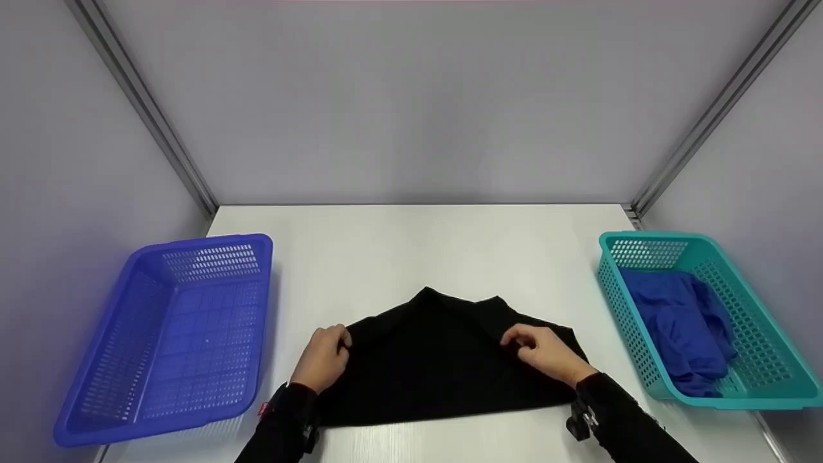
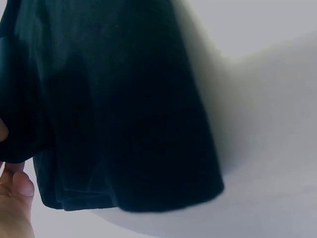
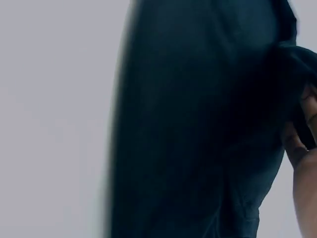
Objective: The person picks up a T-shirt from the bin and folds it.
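Observation:
A black garment [image 1: 424,366] lies spread on the white table with its far edge raised in two peaks. My left hand [image 1: 325,357] pinches it at its left end. In the left wrist view, the fingertips [image 2: 22,183] show at a fold of the garment [image 2: 129,109]. Near the garment's right part, my right hand [image 1: 543,350] grips a fold of the fabric between curled fingers and thumb. The right wrist view has that hand [image 3: 304,134] at the right edge, with the dark fabric [image 3: 193,119] hanging across the middle.
To the left stands a blue-purple plastic basket [image 1: 260,321] with nothing visible inside. A teal basket [image 1: 765,315] on the right holds a crumpled blue garment [image 1: 681,328]. Grey panels [image 1: 411,103] wall off the back and sides of the white table [image 1: 360,251].

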{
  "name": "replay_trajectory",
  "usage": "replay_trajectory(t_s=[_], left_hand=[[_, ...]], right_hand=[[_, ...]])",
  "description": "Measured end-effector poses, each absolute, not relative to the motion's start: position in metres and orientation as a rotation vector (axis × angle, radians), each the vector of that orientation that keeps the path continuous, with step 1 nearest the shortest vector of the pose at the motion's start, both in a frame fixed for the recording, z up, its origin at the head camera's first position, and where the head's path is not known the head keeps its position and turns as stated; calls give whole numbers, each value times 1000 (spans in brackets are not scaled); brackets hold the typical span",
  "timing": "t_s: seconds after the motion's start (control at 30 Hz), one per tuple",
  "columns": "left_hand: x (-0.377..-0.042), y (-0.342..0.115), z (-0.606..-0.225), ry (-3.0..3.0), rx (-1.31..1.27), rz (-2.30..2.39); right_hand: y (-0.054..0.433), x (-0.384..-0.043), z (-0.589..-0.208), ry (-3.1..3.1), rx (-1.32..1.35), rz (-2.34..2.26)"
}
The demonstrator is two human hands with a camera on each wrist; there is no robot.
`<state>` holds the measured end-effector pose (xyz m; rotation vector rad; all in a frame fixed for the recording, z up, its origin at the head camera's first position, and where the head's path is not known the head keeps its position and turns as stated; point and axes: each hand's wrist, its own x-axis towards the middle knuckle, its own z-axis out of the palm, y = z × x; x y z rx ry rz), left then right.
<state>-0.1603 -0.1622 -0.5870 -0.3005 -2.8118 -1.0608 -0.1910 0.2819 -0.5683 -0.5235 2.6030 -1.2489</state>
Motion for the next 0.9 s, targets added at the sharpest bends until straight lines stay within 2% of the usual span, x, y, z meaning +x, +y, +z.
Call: replay_trajectory(t_s=[0.13,0.37,0.47,0.7,0.9], left_hand=[[-158,-163,-589,-2782,-357,-983],[-158,-162,-590,-2837,-356,-999],[-158,-163,-590,-2861,-354,-1025],[-156,-164,-590,-2828,-429,-959],[-159,-167,-589,-2774,-385,-863]], right_hand=[[277,-190,-578,2831,-531,-998],[265,-193,-573,3011,-17,-737],[264,-196,-567,2983,121,-621],[274,-201,-569,3065,-44,-685],[286,-208,-561,2981,-119,-632]])
